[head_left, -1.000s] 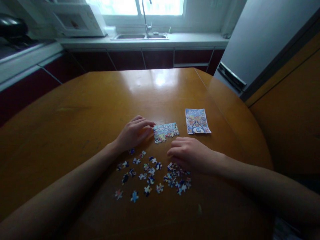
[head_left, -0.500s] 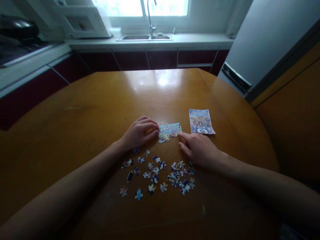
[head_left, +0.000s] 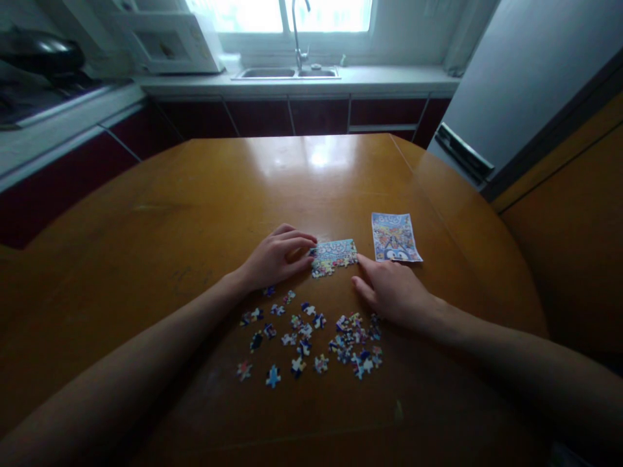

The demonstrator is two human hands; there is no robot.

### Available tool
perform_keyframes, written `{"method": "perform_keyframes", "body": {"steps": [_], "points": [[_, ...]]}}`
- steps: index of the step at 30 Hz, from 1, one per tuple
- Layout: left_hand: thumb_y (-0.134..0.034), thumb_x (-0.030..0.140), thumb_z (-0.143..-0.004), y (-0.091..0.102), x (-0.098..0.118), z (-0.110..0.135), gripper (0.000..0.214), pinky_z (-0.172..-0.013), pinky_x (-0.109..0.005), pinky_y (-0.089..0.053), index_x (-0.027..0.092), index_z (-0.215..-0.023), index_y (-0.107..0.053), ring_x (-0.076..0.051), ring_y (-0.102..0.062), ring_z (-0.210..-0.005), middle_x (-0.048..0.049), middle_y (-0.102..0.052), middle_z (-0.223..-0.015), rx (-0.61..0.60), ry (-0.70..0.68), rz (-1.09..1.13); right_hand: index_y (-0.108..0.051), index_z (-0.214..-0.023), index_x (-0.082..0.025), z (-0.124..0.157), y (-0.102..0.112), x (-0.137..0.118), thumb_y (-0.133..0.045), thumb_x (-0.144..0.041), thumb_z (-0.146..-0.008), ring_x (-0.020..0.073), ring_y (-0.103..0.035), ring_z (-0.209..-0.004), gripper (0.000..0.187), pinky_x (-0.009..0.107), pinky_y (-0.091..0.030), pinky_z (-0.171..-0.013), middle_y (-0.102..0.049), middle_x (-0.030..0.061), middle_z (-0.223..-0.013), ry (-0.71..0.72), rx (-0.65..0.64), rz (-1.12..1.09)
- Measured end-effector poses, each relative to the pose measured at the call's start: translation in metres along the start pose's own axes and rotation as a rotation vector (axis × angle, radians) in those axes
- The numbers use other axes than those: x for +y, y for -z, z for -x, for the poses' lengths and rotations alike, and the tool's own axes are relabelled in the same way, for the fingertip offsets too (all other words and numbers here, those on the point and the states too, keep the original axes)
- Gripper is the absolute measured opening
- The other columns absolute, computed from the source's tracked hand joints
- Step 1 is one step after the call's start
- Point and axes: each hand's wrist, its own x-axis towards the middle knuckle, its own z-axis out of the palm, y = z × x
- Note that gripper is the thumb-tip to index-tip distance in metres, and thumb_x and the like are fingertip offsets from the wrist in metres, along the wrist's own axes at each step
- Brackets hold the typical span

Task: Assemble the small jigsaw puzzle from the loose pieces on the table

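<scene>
A partly joined jigsaw puzzle point(head_left: 335, 254), pale blue on top with a ragged, colourful lower edge, lies flat on the wooden table. At its left edge rests my left hand point(head_left: 281, 257), fingertips touching the upper left corner and thumb held apart below. My right hand point(head_left: 395, 288) has its index fingertip against the puzzle's right edge, the thumb spread away from it. Loose jigsaw pieces point(head_left: 305, 331) are scattered nearer to me, some heaped in a pile point(head_left: 357, 340) below my right hand. Part of one piece point(head_left: 269, 291) is hidden by my left wrist.
Beyond my right hand lies a printed picture sheet point(head_left: 395, 233) with a penguin on it. The rounded wooden table point(head_left: 233, 188) reaches toward a counter with a sink point(head_left: 270, 73) and a microwave point(head_left: 170, 45). A fridge point(head_left: 525, 84) stands at the right.
My right index finger has shifted from the puzzle's lower right corner up along its right edge. My left hand stays at the left edge. The whole view has moved slightly.
</scene>
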Motion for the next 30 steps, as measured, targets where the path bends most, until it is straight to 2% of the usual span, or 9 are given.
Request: {"method": "perform_keyframes", "body": {"steps": [7, 19, 30], "points": [[-0.064, 0.035, -0.089, 0.0016, 0.0003, -0.0009, 0.022, -0.095, -0.040, -0.047, 0.025, -0.107, -0.070, -0.021, -0.059, -0.104, -0.0046, -0.071, -0.112, -0.032, -0.010, 0.007, -0.055, -0.132, -0.011, -0.0002, -0.0022, 0.0002, -0.044, -0.039, -0.093, 0.0270, -0.065, -0.072, 0.049, 0.038, -0.041, -0.062, -0.072, 0.0187, -0.089, 0.011, -0.004, 0.023], [-0.063, 0.032, -0.090, 0.0019, -0.0006, -0.0016, 0.018, -0.093, -0.039, -0.047, 0.024, -0.105, -0.070, -0.020, -0.060, -0.100, -0.0049, -0.071, -0.108, -0.036, -0.035, 0.015, -0.061, -0.117, -0.013, 0.0002, -0.0022, -0.0010, -0.044, -0.040, -0.093, 0.0262, -0.064, -0.069, 0.040, 0.036, -0.039, -0.059, -0.071, 0.0171, -0.087, -0.018, -0.010, 0.034], [-0.061, 0.029, -0.091, 0.0025, 0.0009, -0.0028, 0.016, -0.091, -0.038, -0.049, 0.024, -0.104, -0.070, -0.019, -0.060, -0.099, -0.0054, -0.070, -0.106, -0.037, -0.044, 0.025, -0.061, -0.120, -0.014, 0.0016, -0.0005, -0.0021, -0.044, -0.039, -0.093, 0.0264, -0.065, -0.068, 0.040, 0.037, -0.038, -0.059, -0.072, 0.0155, -0.085, -0.010, 0.000, 0.037]]}}
